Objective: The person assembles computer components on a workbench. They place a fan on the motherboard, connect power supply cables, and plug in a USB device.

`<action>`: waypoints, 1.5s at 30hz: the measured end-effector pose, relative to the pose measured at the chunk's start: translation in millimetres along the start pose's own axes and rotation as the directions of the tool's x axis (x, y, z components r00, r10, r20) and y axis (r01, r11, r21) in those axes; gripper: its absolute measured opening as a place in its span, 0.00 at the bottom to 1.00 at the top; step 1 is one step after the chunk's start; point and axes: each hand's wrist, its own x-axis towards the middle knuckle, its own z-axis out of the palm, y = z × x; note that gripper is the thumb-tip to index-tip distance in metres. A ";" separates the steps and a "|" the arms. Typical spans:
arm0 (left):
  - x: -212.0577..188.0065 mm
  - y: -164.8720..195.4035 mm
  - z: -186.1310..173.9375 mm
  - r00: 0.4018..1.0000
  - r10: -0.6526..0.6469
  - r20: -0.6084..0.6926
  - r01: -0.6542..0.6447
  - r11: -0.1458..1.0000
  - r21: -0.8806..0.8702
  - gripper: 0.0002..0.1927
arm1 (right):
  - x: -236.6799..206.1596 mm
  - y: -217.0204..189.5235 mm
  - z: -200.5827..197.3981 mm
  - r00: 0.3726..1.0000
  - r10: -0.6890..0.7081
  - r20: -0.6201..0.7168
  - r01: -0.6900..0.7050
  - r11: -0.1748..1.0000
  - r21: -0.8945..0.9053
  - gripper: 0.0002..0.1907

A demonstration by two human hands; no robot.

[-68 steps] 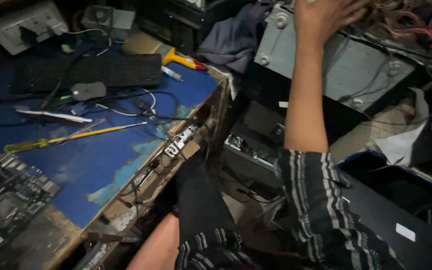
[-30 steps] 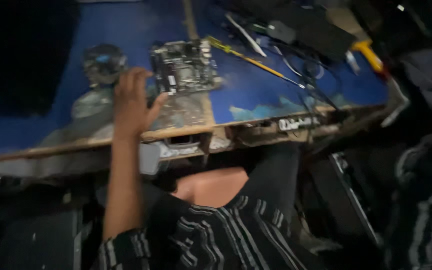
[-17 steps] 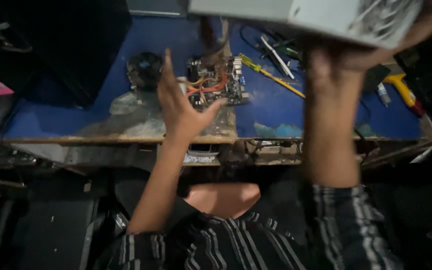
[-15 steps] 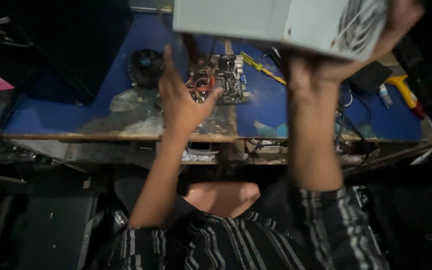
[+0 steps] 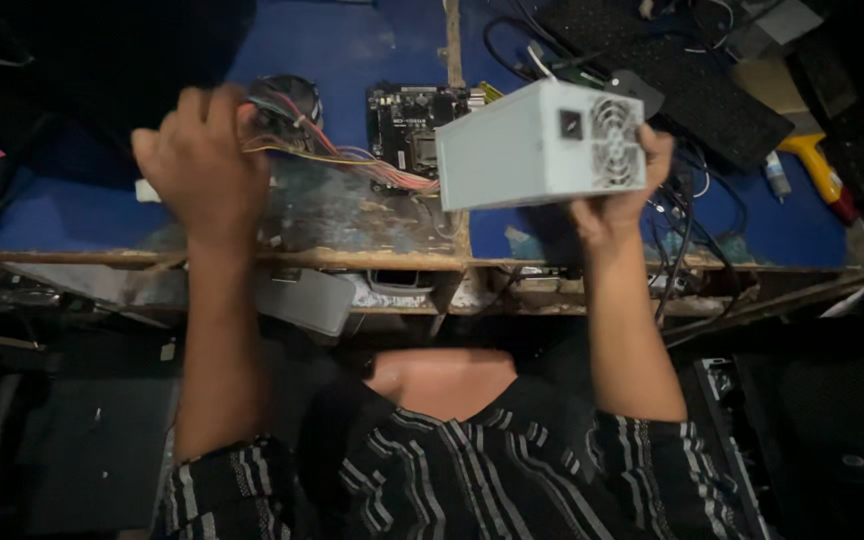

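Power supply unit, a grey metal box, is held up in the air above the near edge of the blue surface, carried by the right hand. That grip is closed on the box from below and behind, thumb and fingers wrapped about its right end, where the round fan grille and a small socket face the camera.

A moment ago the box filled the top of the view, tilted and close to the camera; now it sits lower and further out, over the middle of the surface, and the bundle of coloured wires that comes out of its left end is drawn out to the left. The left hand, open beside the circuit board half a second ago, is now raised and closed about the far end of that bundle, knuckles towards the camera. So both ends are in hand: box in the right, cable ends in the left, the wires stretched in a loose arc between them.

The box's long axis runs left to right, nearly parallel with the near edge of the surface, its right end a little higher. The fan end points right; the cable end points left, towards the left hand.

Below the wires lie a green circuit board and a round cooling fan. A black keyboard lies near the far right corner.
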 end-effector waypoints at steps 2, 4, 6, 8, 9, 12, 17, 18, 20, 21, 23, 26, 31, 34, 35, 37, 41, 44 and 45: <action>6.2 7.4 -4.0 1.000 -0.008 -0.002 0.008 0.998 -0.061 0.07 | 3.2 3.8 2.1 0.992 0.111 0.061 -0.112 0.993 0.023 0.28; 14.2 14.1 -10.6 0.999 -0.022 0.041 0.027 0.990 -0.139 0.05 | 12.1 1.4 13.7 0.962 0.179 0.207 -0.167 0.983 -0.074 0.28; 22.8 18.6 -17.7 0.998 -0.014 0.069 0.030 0.971 -0.238 0.05 | 26.0 -10.6 31.6 0.911 0.226 0.344 -0.161 0.965 -0.208 0.30; 30.2 21.7 -22.5 0.997 -0.019 0.078 0.043 0.948 -0.315 0.08 | 39.7 -24.6 52.3 0.843 0.266 0.468 -0.093 0.928 -0.360 0.33; 32.8 23.0 -23.6 0.997 -0.027 0.078 0.052 0.938 -0.343 0.10 | 50.3 -31.6 63.5 0.761 0.305 0.573 -0.004 0.885 -0.466 0.32; 35.9 26.7 -22.5 0.996 0.005 0.087 0.029 0.926 -0.375 0.13 | 69.7 -44.8 95.9 0.503 0.461 0.731 0.326 0.682 -0.654 0.32; 30.7 28.7 -13.2 0.984 0.018 0.178 0.065 0.891 -0.449 0.11 | 60.9 -30.1 142.4 0.307 0.655 0.690 0.622 0.411 -0.666 0.37; 29.9 27.8 -11.7 0.978 0.027 0.208 0.077 0.877 -0.474 0.11 | 55.3 -24.8 150.2 0.296 0.694 0.657 0.633 0.372 -0.679 0.37; 28.2 24.4 -10.0 0.974 0.051 0.220 0.062 0.878 -0.475 0.13 | 43.8 -16.6 164.1 0.273 0.764 0.585 0.657 0.296 -0.694 0.39; 27.3 22.1 -9.7 0.977 0.065 0.204 0.035 0.892 -0.451 0.14 | 40.6 -15.5 170.4 0.261 0.793 0.550 0.654 0.273 -0.705 0.40; 26.1 15.8 -10.7 0.977 0.071 0.203 0.027 0.897 -0.441 0.15 | 37.6 -15.9 183.5 0.233 0.846 0.480 0.651 0.232 -0.723 0.42; 24.3 7.1 -13.6 0.977 0.030 0.213 0.078 0.871 -0.484 0.15 | 37.9 -17.1 203.1 0.231 0.927 0.297 0.675 0.067 -0.735 0.45; 22.0 4.3 -12.5 0.948 -0.175 0.265 0.288 0.825 -0.487 0.13 | 27.7 -17.5 218.9 0.317 0.946 -0.071 0.712 -0.287 -0.641 0.43; 21.1 6.8 -10.3 0.916 -0.288 0.279 0.393 0.784 -0.481 0.13 | 10.8 -15.3 208.4 0.445 0.895 -0.023 0.648 -0.339 -0.682 0.38; 21.3 7.5 -10.0 0.912 -0.307 0.274 0.406 0.774 -0.485 0.14 | 7.2 -14.8 202.7 0.496 0.866 0.062 0.624 -0.306 -0.719 0.36; 22.1 8.8 -10.3 0.904 -0.347 0.252 0.428 0.753 -0.500 0.14 | 0.9 -15.1 190.9 0.592 0.780 0.201 0.580 -0.239 -0.779 0.44; 25.0 7.0 -14.6 0.876 -0.369 0.310 0.477 0.756 -0.448 0.13 | 0.9 -21.8 176.8 0.792 0.610 -0.042 0.237 -0.369 -0.899 0.71; 24.2 -3.2 -18.5 0.935 -0.261 0.242 0.350 0.797 -0.492 0.13 | 11.0 -28.1 172.7 0.700 0.703 -0.125 0.267 -0.420 -0.867 0.64; 22.5 -8.9 -19.6 0.962 -0.188 0.196 0.265 0.813 -0.519 0.13 | 14.4 -30.8 170.8 0.682 0.729 -0.064 0.350 -0.401 -0.847 0.66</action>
